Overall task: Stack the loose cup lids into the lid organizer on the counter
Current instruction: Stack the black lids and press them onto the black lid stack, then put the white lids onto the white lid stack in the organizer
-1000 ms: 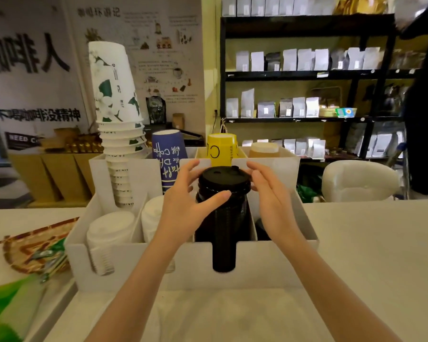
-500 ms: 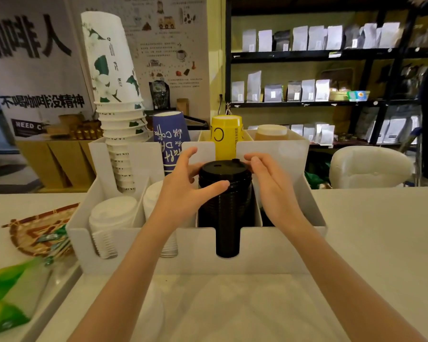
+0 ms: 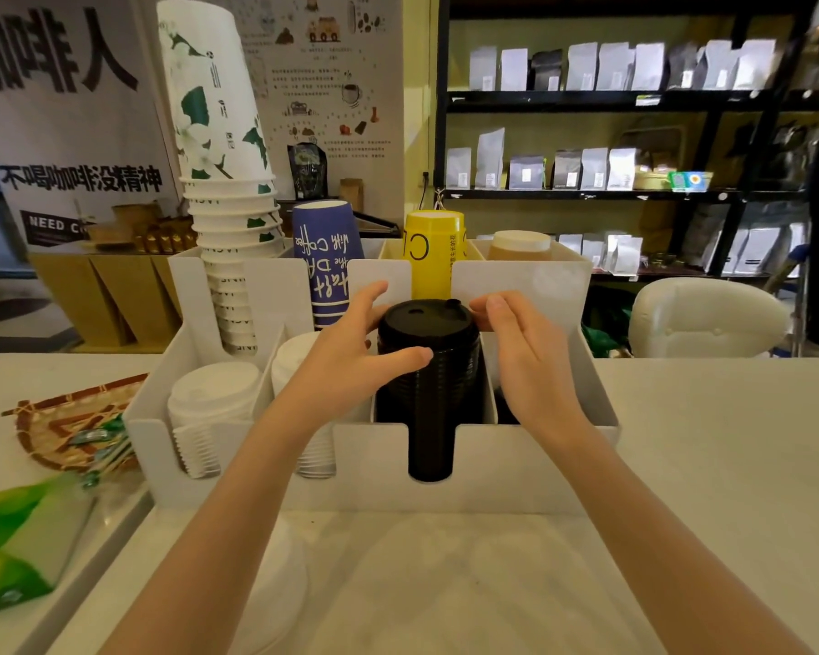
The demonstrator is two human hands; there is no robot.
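A tall stack of black cup lids (image 3: pixel 429 385) stands in the third front slot of the white lid organizer (image 3: pixel 516 475) on the counter. My left hand (image 3: pixel 351 361) wraps the stack's left side, thumb across its front. On the stack's right, my right hand (image 3: pixel 526 361) has its fingertips at the top lid's rim. Two stacks of white lids (image 3: pixel 214 399) fill the slots further left. Loose white lids (image 3: pixel 275 588) lie on the counter near me, partly hidden by my left forearm.
Behind the lid slots stand a tall stack of white-green cups (image 3: pixel 223 182), blue cups (image 3: pixel 327 262), yellow cups (image 3: pixel 433 252) and brown cups (image 3: pixel 518 245). A woven tray (image 3: pixel 62 432) and a green packet (image 3: pixel 15 541) lie at the left. A white chair (image 3: pixel 710 319) stands behind the counter.
The black lid stack has sunk lower into its slot, with both hands following it down. My view has shifted closer and slightly downward.
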